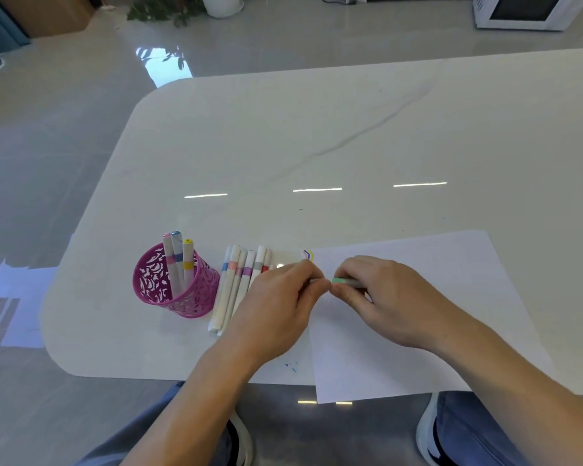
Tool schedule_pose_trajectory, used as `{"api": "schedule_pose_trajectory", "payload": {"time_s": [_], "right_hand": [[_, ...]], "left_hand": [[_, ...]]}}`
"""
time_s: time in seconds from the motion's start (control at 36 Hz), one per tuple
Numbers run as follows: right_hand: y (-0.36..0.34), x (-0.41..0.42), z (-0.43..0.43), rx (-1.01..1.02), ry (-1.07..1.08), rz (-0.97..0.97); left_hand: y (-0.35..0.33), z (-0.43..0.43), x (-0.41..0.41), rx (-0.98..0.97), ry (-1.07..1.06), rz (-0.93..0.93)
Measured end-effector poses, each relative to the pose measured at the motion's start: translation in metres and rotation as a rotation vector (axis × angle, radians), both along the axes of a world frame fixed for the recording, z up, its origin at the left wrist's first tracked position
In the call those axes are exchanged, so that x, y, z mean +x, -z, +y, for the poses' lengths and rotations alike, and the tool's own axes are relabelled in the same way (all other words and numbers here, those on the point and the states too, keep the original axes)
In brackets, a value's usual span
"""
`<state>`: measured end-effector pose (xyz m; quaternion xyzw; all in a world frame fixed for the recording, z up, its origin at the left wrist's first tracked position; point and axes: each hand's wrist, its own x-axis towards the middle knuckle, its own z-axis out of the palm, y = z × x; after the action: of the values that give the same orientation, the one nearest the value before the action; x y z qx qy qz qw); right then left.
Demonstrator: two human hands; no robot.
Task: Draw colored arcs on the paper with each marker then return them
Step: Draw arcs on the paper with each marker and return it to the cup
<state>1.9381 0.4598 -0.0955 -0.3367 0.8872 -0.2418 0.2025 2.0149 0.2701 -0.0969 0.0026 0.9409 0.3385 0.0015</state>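
**2 hands on 1 green marker [345, 281]**

The left hand [283, 297] pinches one end of the green marker and the right hand [384, 297] grips its barrel, level over the paper [435, 314] near its left edge. Arcs [307, 255] mark the paper's far left corner. 3 markers [177, 260] stand in the pink cup [155, 284]; a row [239, 280] of others lies on the bench [317, 146] between cup and paper.

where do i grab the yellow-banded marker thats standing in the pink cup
Pinch the yellow-banded marker by its capped top, which sticks up past the rim, coming down from above and slightly from its right. It stands nearly upright in the pink mesh pen holder, whose wall encloses the lower barrel. The blue-banded marker crowds its left side.
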Motion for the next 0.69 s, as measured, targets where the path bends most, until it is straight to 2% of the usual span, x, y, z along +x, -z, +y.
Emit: {"api": "schedule_pose_trajectory", "payload": {"time_s": [0.14, 0.28, 0.39, 0.5, 0.69], "right_hand": [[0.0059, 0.0045, -0.0014, 0.052, -0.049, 0.125], [0.0096, 0.0059, -0.0046, 0.074, -0.084, 0.169], [0.0093, 0.0075, -0.0066, 0.076, -0.076, 0.251], [0.0076, 0.0064, -0.0073, -0.009, -0.064, 0.312], [0.01, 0.0068, -0.0086, -0.072, -0.034, 0.38]], "left_hand": [[0.0004, 0.0006, 0.002, -0.081, 0.113, -0.126], [0.0007, 0.0, 0.0015, -0.083, 0.088, -0.175], [-0.0009, -0.0007, -0.0003, -0.022, 0.028, -0.107], [-0.0022, -0.0045, -0.0012, -0.005, 0.007, -0.052], [0.0001, -0.0072, 0.0012, 0.093, -0.029, -0.055]]}}
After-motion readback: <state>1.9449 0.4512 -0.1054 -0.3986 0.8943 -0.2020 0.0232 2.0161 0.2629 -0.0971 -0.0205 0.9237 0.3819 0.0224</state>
